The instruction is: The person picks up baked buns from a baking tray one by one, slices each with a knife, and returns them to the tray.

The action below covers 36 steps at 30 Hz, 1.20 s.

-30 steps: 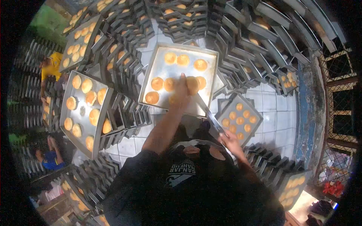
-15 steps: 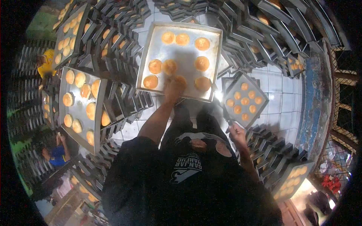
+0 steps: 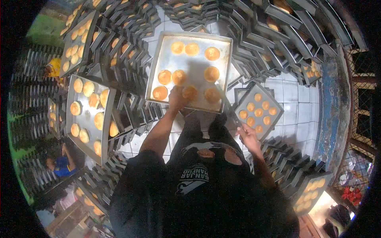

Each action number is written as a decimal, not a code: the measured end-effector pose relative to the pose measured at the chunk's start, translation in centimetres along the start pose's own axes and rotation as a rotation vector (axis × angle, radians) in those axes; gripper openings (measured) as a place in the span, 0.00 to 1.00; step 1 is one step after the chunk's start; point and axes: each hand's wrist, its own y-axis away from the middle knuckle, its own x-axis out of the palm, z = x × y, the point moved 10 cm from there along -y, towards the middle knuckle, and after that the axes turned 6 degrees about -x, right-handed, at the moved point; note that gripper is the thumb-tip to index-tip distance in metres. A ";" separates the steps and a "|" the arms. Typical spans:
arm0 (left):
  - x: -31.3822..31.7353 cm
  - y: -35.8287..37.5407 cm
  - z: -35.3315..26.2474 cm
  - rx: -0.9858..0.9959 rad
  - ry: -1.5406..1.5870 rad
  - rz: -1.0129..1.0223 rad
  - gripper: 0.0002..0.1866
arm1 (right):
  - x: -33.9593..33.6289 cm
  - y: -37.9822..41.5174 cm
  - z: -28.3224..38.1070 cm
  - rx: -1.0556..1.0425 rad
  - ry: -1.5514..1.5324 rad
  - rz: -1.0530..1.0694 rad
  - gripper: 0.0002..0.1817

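A square metal baking tray (image 3: 200,65) with several round golden buns lies in front of me. My left hand (image 3: 177,99) is at its near rim, fingers curled beside a bun (image 3: 190,93). Whether they grip the rim or the bun is hidden. My right hand (image 3: 248,137) is closed around the end of a long, flat, thin-bladed spatula (image 3: 231,107). Its blurred blade slants up and left, its tip over the tray's near right corner, by another bun (image 3: 212,95).
Tall stacks of trays surround me, including a bun-filled tray (image 3: 85,115) at left and a lower one (image 3: 260,111) at right. White floor tiles (image 3: 295,103) show between stacks. A person in blue (image 3: 64,164) and one in yellow (image 3: 54,67) are at far left.
My right hand has raised the spatula, bringing its blade to the tray's near right corner. My left hand has shifted slightly left of the near bun. The whole view has moved a little.
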 end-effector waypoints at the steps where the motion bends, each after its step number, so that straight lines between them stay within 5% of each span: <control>1: -0.4 -0.3 -0.4 0.057 0.013 -0.046 0.32 | -0.2 -0.2 -0.2 -0.004 0.000 -0.002 0.25; 5: 2.9 -5.6 -5.0 0.218 0.182 -0.116 0.31 | -1.5 0.0 -0.7 -0.028 0.101 -0.047 0.27; 8: 11.9 -13.8 -3.4 0.053 0.330 -0.110 0.31 | -3.1 1.9 -1.7 -0.051 0.169 -0.156 0.16; 10: 13.5 -15.2 -5.5 -0.114 0.143 0.156 0.32 | -3.9 3.2 -2.9 -0.071 0.157 -0.178 0.15; 13: 14.1 -14.2 -8.1 -0.093 -0.058 0.358 0.34 | -3.5 5.3 -4.1 0.136 -0.091 -0.242 0.19; 16: 14.3 -11.3 -10.0 0.378 -0.314 -0.068 0.31 | -2.6 4.7 -5.0 0.127 -0.232 -0.134 0.20; 20: 17.8 -9.7 -11.7 0.625 -0.460 -0.264 0.21 | -1.2 1.2 -1.3 -0.041 -0.082 -0.114 0.21; 21: 14.5 -10.3 -9.7 0.336 0.321 -0.128 0.22 | -1.0 0.4 0.3 -0.060 -0.079 -0.114 0.21; 23: 10.5 -9.8 -9.0 0.022 1.081 0.015 0.23 | -0.4 -1.0 4.3 -0.077 -0.083 -0.118 0.23; 25: 6.1 -9.3 -11.0 -0.118 1.507 0.201 0.25 | 0.1 -2.4 6.7 -0.089 -0.105 -0.105 0.25; 26: 2.7 -9.2 -12.2 0.115 1.530 0.193 0.26 | 0.0 -3.1 8.7 -0.190 -0.044 -0.089 0.25; 27: 1.0 -9.8 -11.9 0.139 1.516 0.162 0.26 | 0.4 -3.7 10.6 -0.291 0.017 -0.070 0.25; 29: -2.2 -10.0 -13.1 0.205 1.993 0.357 0.27 | 2.2 -4.2 14.4 -0.428 -0.001 -0.085 0.25; 30: -5.5 -7.7 -14.1 -0.170 2.199 0.278 0.27 | 3.3 -3.8 16.6 -0.443 -0.003 -0.059 0.25; 33: -9.2 -9.0 -12.6 -0.087 2.396 0.146 0.24 | 6.0 -4.8 18.5 -0.545 0.031 -0.010 0.25; 35: -11.2 -8.9 -12.5 -0.088 2.396 0.068 0.21 | 7.0 -2.9 22.0 -0.948 0.403 -0.177 0.27; 36: -12.6 -8.1 -12.9 -0.121 2.365 0.039 0.20 | 7.6 -2.8 22.2 -0.774 0.307 -0.097 0.28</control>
